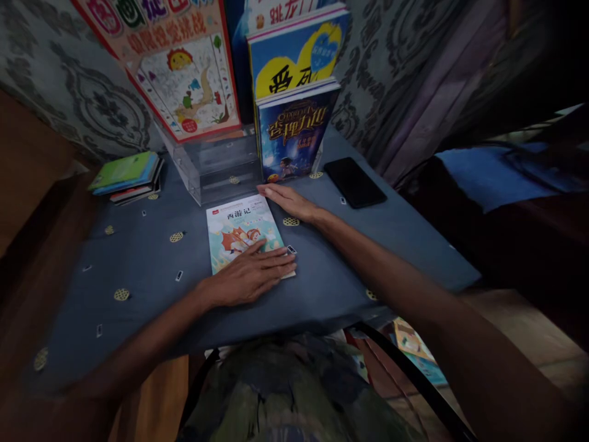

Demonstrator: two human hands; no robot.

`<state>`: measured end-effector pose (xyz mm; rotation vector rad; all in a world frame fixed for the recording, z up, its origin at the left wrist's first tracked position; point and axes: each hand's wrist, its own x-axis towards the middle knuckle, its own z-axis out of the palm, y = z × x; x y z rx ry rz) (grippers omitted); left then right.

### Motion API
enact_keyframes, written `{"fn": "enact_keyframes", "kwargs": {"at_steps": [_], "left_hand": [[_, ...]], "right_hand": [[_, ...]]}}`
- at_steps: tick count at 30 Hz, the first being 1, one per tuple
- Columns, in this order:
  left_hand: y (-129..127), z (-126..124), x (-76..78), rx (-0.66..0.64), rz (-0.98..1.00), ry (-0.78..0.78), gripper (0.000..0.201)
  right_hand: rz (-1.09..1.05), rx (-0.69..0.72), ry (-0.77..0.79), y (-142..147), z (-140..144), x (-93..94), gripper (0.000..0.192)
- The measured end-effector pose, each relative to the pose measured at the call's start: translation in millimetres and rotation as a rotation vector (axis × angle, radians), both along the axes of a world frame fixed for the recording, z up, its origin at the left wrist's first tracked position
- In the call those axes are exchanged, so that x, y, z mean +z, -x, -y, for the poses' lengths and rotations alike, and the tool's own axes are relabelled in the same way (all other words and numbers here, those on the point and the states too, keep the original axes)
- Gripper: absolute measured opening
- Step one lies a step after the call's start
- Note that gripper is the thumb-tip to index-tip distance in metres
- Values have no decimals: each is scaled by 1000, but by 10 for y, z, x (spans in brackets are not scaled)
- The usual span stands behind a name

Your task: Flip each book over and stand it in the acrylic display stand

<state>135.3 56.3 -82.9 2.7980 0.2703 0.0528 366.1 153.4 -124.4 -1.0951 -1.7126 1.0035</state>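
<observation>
A light-coloured paperback book with an orange-caped cartoon figure on its cover lies flat on the table. My left hand rests across the lower part of this cover, fingers stretched out and pointing right. Beyond the book's upper right corner is my right hand, its fingers extended and held close together, the fingertips near the foot of a dark blue book. That blue book stands upright in a clear acrylic rack, in front of a blue and yellow book.
A large red-bordered picture book stands in the rack's left part. Several thin books are stacked at the table's left. A black phone lies to the right on the blue tablecloth. More books show below the table.
</observation>
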Motion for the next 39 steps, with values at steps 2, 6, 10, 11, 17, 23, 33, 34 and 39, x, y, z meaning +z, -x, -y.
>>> {"fn": "enact_keyframes", "kwargs": {"at_steps": [2, 6, 10, 11, 17, 23, 33, 34, 39], "left_hand": [[8, 44, 1, -22, -14, -9, 46], [15, 104, 8, -17, -17, -25, 46], [81, 27, -22, 29, -4, -39, 48], [125, -39, -41, 77, -1, -47, 49], [628, -678, -172, 637, 59, -114, 56], [1004, -850, -221, 685, 78, -77, 55], [1278, -138, -186, 482, 166, -60, 45], [1304, -38, -179, 461, 182, -59, 44], [1415, 403, -147, 372, 233, -50, 51]], "right_hand": [[20, 2, -25, -1, -9, -17, 65], [144, 14, -116, 15, 22, -39, 64], [286, 31, -194, 55, 86, -66, 60], [326, 31, -211, 66, 100, -72, 58], [573, 29, -262, 126, 156, -79, 52], [673, 30, -263, 156, 176, -72, 53], [676, 24, -303, 138, 149, -149, 55], [675, 27, -302, 137, 151, -148, 56], [681, 26, -297, 142, 163, -133, 56]]}}
